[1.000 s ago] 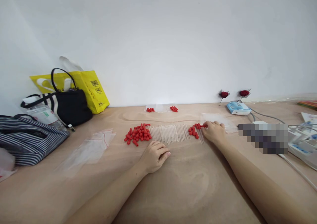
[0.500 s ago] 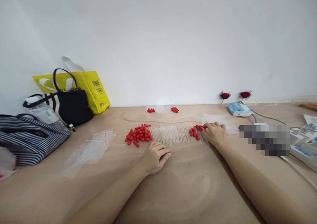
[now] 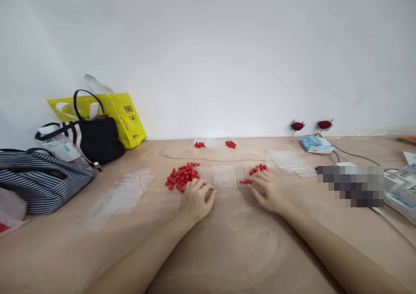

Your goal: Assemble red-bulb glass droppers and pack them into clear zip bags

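My right hand point(image 3: 268, 192) is at the right end of a row of thin clear glass tubes point(image 3: 222, 177). Its fingertips close on a red rubber dropper bulb point(image 3: 246, 181), whose narrow end points left over the tubes. Several more red bulbs point(image 3: 258, 169) lie just behind that hand, partly covered by it. My left hand point(image 3: 197, 200) rests at the tubes' left end with loosely bent fingers, its thumb apart from them, holding nothing that I can see. Its fingertips are against the edge of a larger pile of red bulbs point(image 3: 178, 175).
Clear zip bags lie left point(image 3: 118, 196) and right point(image 3: 289, 161). By the wall, a clear bag point(image 3: 214, 143) has two small groups of red bulbs. Striped point(image 3: 61, 185), black point(image 3: 100, 140) and yellow bags point(image 3: 133, 125) stand left. A blue tissue pack point(image 3: 316, 144) and cables are right.
My right hand has moved left and nearer from the small bulb group to the tubes' right end, with a red bulb in its fingers. My left hand has shifted slightly left and up towards the pile.
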A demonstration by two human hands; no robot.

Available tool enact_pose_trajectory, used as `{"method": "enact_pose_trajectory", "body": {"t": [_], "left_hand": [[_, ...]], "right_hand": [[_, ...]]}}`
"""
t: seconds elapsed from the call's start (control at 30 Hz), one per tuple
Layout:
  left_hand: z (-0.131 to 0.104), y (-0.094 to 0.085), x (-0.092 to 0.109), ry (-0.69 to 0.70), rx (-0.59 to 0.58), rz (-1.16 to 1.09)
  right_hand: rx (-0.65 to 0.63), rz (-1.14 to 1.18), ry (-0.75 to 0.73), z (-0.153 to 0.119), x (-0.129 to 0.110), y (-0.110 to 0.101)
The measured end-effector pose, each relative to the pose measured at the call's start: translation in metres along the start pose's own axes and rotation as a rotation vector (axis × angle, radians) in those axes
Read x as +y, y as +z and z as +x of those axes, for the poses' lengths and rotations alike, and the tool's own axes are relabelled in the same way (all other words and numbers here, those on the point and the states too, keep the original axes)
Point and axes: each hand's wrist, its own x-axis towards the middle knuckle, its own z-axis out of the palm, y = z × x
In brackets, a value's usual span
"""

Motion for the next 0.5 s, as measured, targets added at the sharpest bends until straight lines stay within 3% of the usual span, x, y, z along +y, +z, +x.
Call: {"method": "enact_pose_trajectory", "body": {"t": [0.1, 0.17, 0.33, 0.5], "left_hand": [[0.015, 0.001, -0.009, -0.141, 0.015, 0.126], [0.028, 0.004, -0.011, -0.224, -0.030, 0.160], [0.061, 0.021, -0.008, -0.450, -0.266, 0.232], [0.078, 0.034, -0.007, -0.566, -0.358, 0.268]], "right_hand": [[-0.178, 0.097, -0.079, -0.008, -0.024, 0.000], [-0.229, 0.122, -0.088, -0.010, -0.032, 0.000], [-0.240, 0.100, -0.075, -0.009, -0.032, 0.002], [-0.233, 0.072, -0.082, -0.010, -0.032, 0.003]]}}
